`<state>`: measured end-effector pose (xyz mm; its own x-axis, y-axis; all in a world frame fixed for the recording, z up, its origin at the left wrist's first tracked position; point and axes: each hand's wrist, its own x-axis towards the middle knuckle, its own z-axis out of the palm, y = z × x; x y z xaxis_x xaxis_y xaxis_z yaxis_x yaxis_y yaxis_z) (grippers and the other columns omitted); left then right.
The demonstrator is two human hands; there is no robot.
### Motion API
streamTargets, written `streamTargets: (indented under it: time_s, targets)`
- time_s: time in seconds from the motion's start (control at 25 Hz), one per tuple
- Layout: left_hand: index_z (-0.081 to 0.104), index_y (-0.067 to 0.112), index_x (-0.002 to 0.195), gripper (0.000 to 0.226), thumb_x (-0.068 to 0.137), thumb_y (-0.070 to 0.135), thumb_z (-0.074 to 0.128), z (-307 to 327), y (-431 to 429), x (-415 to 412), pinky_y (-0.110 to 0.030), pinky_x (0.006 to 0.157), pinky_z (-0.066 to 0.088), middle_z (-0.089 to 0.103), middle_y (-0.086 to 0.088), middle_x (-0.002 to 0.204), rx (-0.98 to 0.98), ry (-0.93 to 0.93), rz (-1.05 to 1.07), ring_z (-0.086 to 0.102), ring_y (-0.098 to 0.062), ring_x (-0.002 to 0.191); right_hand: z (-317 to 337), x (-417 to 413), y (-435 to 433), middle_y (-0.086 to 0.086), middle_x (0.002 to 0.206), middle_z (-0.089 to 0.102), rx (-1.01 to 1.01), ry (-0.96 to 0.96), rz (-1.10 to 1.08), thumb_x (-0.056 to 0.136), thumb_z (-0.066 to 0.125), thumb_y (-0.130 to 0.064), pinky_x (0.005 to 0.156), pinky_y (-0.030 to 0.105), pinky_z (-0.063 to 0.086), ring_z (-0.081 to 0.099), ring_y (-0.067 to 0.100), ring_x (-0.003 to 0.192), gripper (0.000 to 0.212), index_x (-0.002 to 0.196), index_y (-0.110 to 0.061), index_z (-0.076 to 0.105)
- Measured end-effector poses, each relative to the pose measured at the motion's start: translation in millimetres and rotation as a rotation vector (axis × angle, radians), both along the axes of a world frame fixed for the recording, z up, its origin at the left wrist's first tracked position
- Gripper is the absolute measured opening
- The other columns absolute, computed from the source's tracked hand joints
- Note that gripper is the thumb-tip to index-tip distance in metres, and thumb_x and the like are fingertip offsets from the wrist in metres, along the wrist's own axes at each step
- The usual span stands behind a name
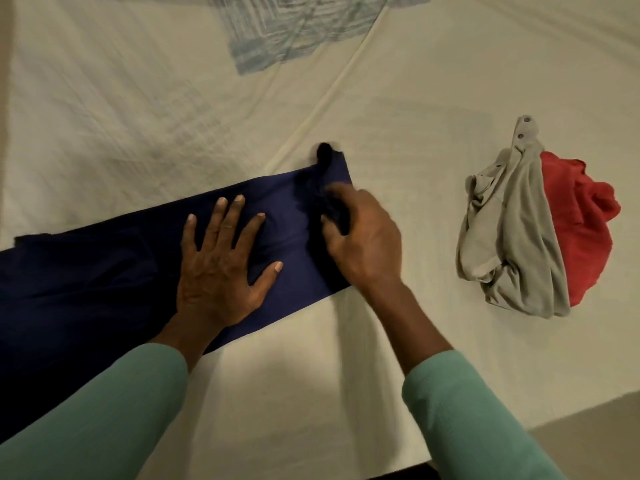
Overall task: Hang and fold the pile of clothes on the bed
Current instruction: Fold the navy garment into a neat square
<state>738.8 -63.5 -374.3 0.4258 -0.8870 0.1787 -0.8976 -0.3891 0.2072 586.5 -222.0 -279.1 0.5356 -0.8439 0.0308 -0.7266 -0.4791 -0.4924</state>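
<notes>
A navy blue garment (104, 271) lies flat across the cream bed sheet (398, 98), running from the left edge toward the middle. My left hand (221, 268) presses flat on it with fingers spread. My right hand (360, 237) is blurred at the garment's right end, its fingers curled around a dark bunched bit of the fabric (325, 174). To the right lies a small pile: a crumpled grey garment (512, 244) with snap buttons on top of a red garment (581, 233).
A light blue patterned patch (294, 26) shows on the sheet at the far top. The bed's near edge (540, 424) runs diagonally at the bottom right, with floor beyond it. Bare sheet lies between the navy garment and the pile.
</notes>
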Motion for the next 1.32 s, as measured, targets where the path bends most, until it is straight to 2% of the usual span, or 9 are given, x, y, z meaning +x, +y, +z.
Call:
streamTargets:
  time_s: [0.16, 0.36, 0.48, 0.6, 0.68, 0.88, 1.08, 1.2, 1.32]
  targets:
    - [0.041, 0.022, 0.159, 0.078, 0.096, 0.069, 0.044, -0.4, 0.4, 1.4, -0.063, 0.125, 0.013, 0.019, -0.009, 0.173, -0.005, -0.009, -0.003, 0.015, -0.029, 0.16, -37.3, 20.6, 44.3, 0.001, 0.116, 0.056, -0.054, 0.208, 0.125, 0.096, 0.06, -0.026, 0.056, 0.031, 0.04, 0.062, 0.02, 0.081, 0.049, 0.145, -0.026, 0.052]
    - [0.04, 0.024, 0.159, 0.079, 0.096, 0.071, 0.045, -1.0, 0.2, 1.8, -0.062, 0.125, 0.013, 0.018, -0.008, 0.173, 0.013, -0.002, 0.001, 0.014, -0.028, 0.161, -47.4, 6.7, 46.9, 0.007, 0.111, 0.058, 0.047, 0.056, 0.119, 0.096, 0.062, -0.01, 0.061, 0.036, 0.053, 0.062, 0.022, 0.08, 0.04, 0.136, -0.013, 0.063]
    - [0.041, 0.024, 0.159, 0.079, 0.095, 0.07, 0.047, -0.3, 1.2, 2.4, -0.062, 0.125, 0.014, 0.018, -0.007, 0.173, 0.013, 0.003, 0.004, 0.014, -0.028, 0.161, -35.8, -8.1, 45.5, -0.005, 0.113, 0.057, 0.093, -0.09, 0.228, 0.099, 0.067, -0.031, 0.077, 0.03, 0.056, 0.061, 0.013, 0.096, 0.042, 0.139, -0.022, 0.061]
    - [0.041, 0.025, 0.159, 0.079, 0.095, 0.071, 0.046, 1.3, -0.7, 2.6, -0.061, 0.125, 0.013, 0.019, -0.007, 0.173, 0.03, 0.034, 0.007, 0.014, -0.027, 0.161, -23.1, -22.4, 31.9, -0.01, 0.114, 0.059, 0.141, -0.316, -0.184, 0.102, 0.059, -0.045, 0.086, 0.026, 0.052, 0.063, 0.01, 0.102, 0.035, 0.132, -0.026, 0.063]
    - [0.044, 0.026, 0.157, 0.077, 0.095, 0.072, 0.045, 3.3, -0.6, 2.0, -0.06, 0.125, 0.013, 0.022, -0.005, 0.172, 0.032, 0.061, 0.015, 0.016, -0.026, 0.16, -19.8, -37.2, 17.9, -0.011, 0.111, 0.063, 0.244, -0.229, -0.551, 0.103, 0.054, -0.053, 0.087, 0.031, 0.053, 0.065, 0.01, 0.1, 0.035, 0.124, -0.026, 0.064]
    - [0.072, 0.028, 0.106, 0.05, 0.095, 0.07, 0.047, 33.7, -35.1, 1.7, -0.053, 0.116, 0.026, 0.057, 0.001, 0.139, -0.138, 0.303, 0.272, 0.048, -0.023, 0.136, -31.4, -63.9, 18.9, -0.012, 0.084, 0.07, 0.43, -0.136, -0.496, 0.097, 0.07, -0.035, 0.07, 0.02, 0.049, 0.065, 0.001, 0.077, 0.012, 0.107, -0.028, 0.069]
    - [0.073, 0.03, 0.089, 0.024, 0.086, 0.053, 0.069, 60.8, -79.8, 10.4, -0.053, 0.111, 0.028, 0.055, -0.004, 0.129, 0.21, 0.33, 0.431, 0.046, -0.033, 0.129, -34.5, -82.7, 5.5, -0.015, 0.089, 0.073, 0.445, -0.152, -0.478, 0.099, 0.068, -0.02, 0.07, 0.011, 0.049, 0.067, -0.004, 0.082, 0.016, 0.109, -0.031, 0.074]
    - [0.067, 0.028, 0.105, 0.024, 0.086, 0.043, 0.069, 72.2, -66.7, 3.9, -0.051, 0.11, 0.028, 0.058, -0.006, 0.121, 0.044, 0.23, 0.234, 0.053, -0.033, 0.117, -35.0, -84.4, 9.4, -0.015, 0.09, 0.071, 0.453, -0.181, -0.476, 0.1, 0.066, -0.029, 0.064, 0.001, 0.043, 0.064, -0.007, 0.085, 0.015, 0.113, -0.026, 0.073]
    - [0.067, 0.026, 0.107, 0.034, 0.084, 0.051, 0.068, 69.4, -39.9, -27.3, -0.049, 0.101, 0.034, 0.062, -0.003, 0.112, 0.038, 0.051, -0.308, 0.057, -0.029, 0.104, -36.8, -77.4, 12.3, -0.011, 0.086, 0.069, 0.438, -0.187, -0.473, 0.097, 0.07, -0.042, 0.068, 0.011, 0.046, 0.064, 0.003, 0.077, 0.024, 0.113, -0.024, 0.071]
